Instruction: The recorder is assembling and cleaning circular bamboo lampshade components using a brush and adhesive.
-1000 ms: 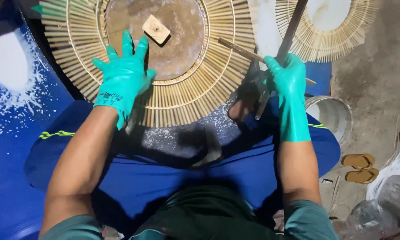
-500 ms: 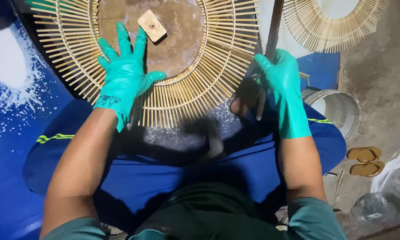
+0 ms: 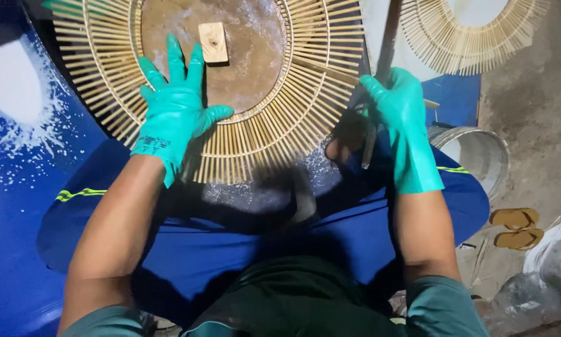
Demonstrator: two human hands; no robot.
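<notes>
While our left hand (image 3: pixel 175 106) lies flat with fingers spread, pressing down on the bamboo-stick ring (image 3: pixel 262 134) rather than grasping it, our right hand (image 3: pixel 398 109) is clenched around the handle of a dark, long tool (image 3: pixel 386 43) that runs up and out of view. We cannot tell what its working end looks like. That right grip sits at the ring's right edge, where one loose bamboo stick (image 3: pixel 330 70) lies slanted across the neat radial ones.

We see the ring resting on a round brown board (image 3: pixel 255 62), with a small wooden block (image 3: pixel 213 42) on the board's middle, just above our left fingertips. As we judge it, the fan of sticks looks nearly closed all the way round, bound by thin hoops, so the bulk of the weaving seems done; the slanted stick suggests some fitting is left on the right side.

Further out, a second stick ring (image 3: pixel 474 37) lies at the top right, a white bucket (image 3: pixel 474 150) beside our right knee, and a pair of sandals (image 3: pixel 516 228) on the floor.
</notes>
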